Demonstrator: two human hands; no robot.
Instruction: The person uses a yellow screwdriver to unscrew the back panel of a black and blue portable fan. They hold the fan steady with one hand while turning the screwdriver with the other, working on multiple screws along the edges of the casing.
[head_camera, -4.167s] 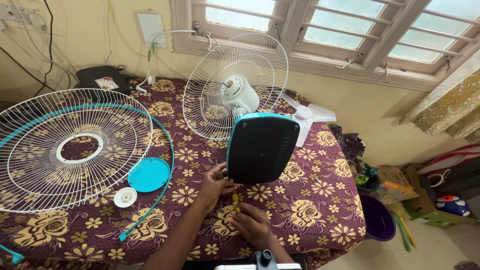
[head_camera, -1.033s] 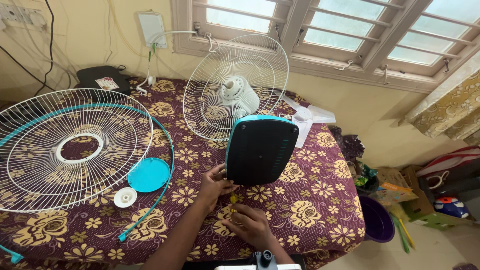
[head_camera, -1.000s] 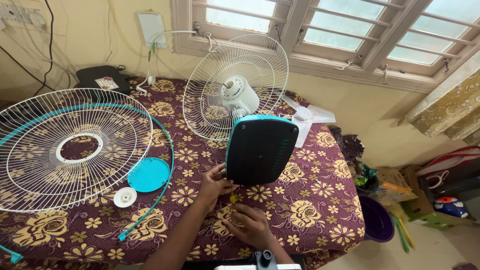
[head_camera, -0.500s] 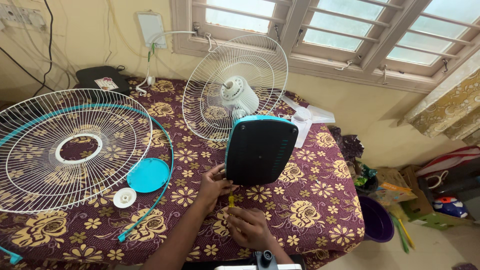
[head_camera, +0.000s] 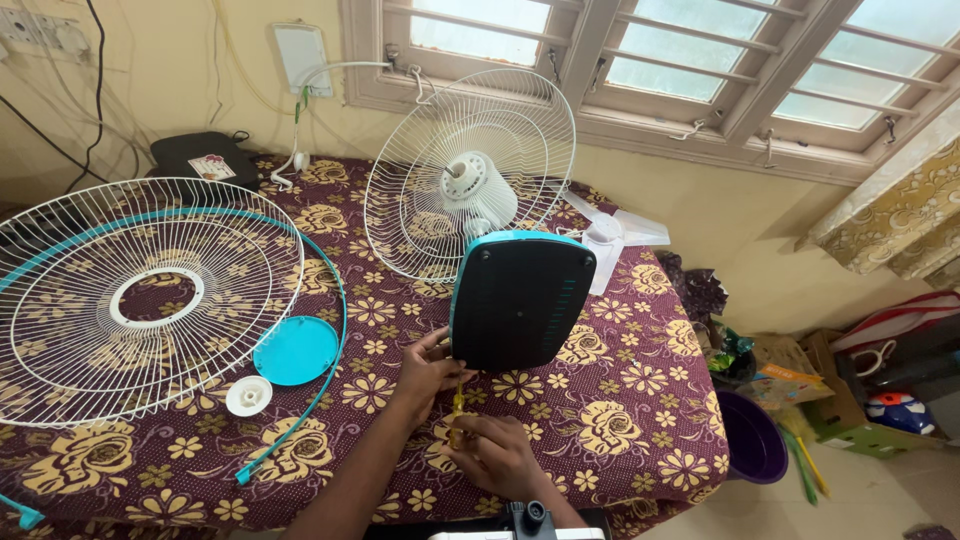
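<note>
A table fan lies tipped on the flowered tablecloth (head_camera: 620, 400), its black and teal base (head_camera: 518, 300) turned up toward me. My left hand (head_camera: 425, 372) grips the base's lower left edge. My right hand (head_camera: 497, 455) holds a yellow-handled screwdriver (head_camera: 457, 418) whose tip points up at the underside of the base. Behind the base stands the white rear fan guard with the motor (head_camera: 478, 185).
A loose white front guard (head_camera: 140, 300) with a teal ring lies at the left. A teal round cap (head_camera: 295, 350) and a small white knob (head_camera: 248, 396) sit beside it. White fan blades (head_camera: 610, 232) lie behind. A purple bucket (head_camera: 750, 440) stands on the floor at right.
Both hands stay at the base's lower edge; my right hand and the screwdriver shift only slightly. Nothing else has moved.
</note>
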